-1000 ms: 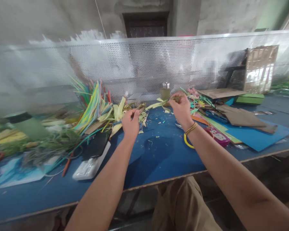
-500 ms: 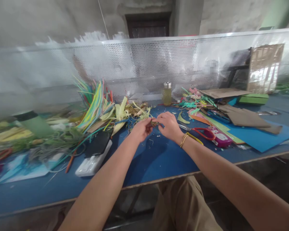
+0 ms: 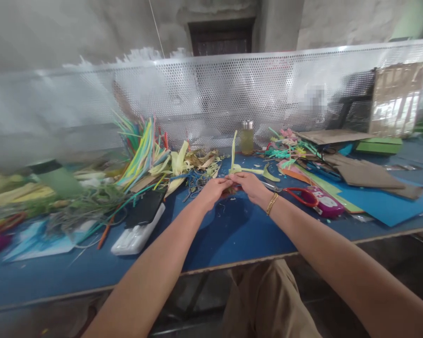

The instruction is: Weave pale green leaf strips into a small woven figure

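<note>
My left hand (image 3: 213,189) and my right hand (image 3: 250,185) meet over the middle of the blue table (image 3: 232,234), fingers pinched together on a small bunch of pale yellow-green strips (image 3: 237,166). One strip stands up from between my hands and others fan out to the right. A gold bangle is on my right wrist. What lies under my fingertips is hidden.
A heap of coloured and yellow strips (image 3: 151,155) lies at the left. A black phone (image 3: 144,210) rests on a white case (image 3: 135,237). Red-handled scissors (image 3: 297,193), a pink box (image 3: 324,201), a small jar (image 3: 246,137), brown paper (image 3: 366,171) and a perforated metal screen (image 3: 232,94) surround my hands.
My hands came back from the far pile toward me and closed together at the table's middle. Yellow-green strips now stick up from between them.
</note>
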`<action>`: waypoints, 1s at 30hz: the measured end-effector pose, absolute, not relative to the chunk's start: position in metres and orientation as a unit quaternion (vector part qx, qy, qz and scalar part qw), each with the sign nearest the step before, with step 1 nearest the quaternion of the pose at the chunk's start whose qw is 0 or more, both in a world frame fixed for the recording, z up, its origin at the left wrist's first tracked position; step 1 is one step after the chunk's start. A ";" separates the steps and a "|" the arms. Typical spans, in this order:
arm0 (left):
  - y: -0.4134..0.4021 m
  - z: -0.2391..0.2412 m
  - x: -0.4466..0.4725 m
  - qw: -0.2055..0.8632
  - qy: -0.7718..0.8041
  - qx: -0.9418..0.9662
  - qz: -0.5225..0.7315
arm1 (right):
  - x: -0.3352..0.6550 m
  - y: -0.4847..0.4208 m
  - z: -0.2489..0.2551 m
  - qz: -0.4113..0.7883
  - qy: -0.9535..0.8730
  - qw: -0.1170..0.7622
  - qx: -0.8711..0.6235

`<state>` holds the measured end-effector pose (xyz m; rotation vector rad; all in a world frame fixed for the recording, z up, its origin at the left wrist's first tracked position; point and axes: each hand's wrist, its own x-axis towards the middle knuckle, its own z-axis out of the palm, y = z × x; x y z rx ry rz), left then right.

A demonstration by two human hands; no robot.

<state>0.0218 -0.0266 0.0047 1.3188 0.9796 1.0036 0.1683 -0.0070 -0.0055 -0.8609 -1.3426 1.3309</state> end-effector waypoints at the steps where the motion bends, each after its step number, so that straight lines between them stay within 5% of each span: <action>1: -0.027 0.005 0.022 0.585 0.416 0.550 0.427 | 0.169 -0.005 -0.006 0.559 -0.548 0.512 -0.355; 23: -0.028 0.009 0.015 0.604 0.434 0.577 0.339 | 0.180 0.003 -0.004 0.562 -0.485 0.557 -0.373; 30: -0.031 0.020 0.005 0.597 0.466 0.620 0.204 | 0.187 -0.001 0.009 0.560 -0.449 0.592 -0.366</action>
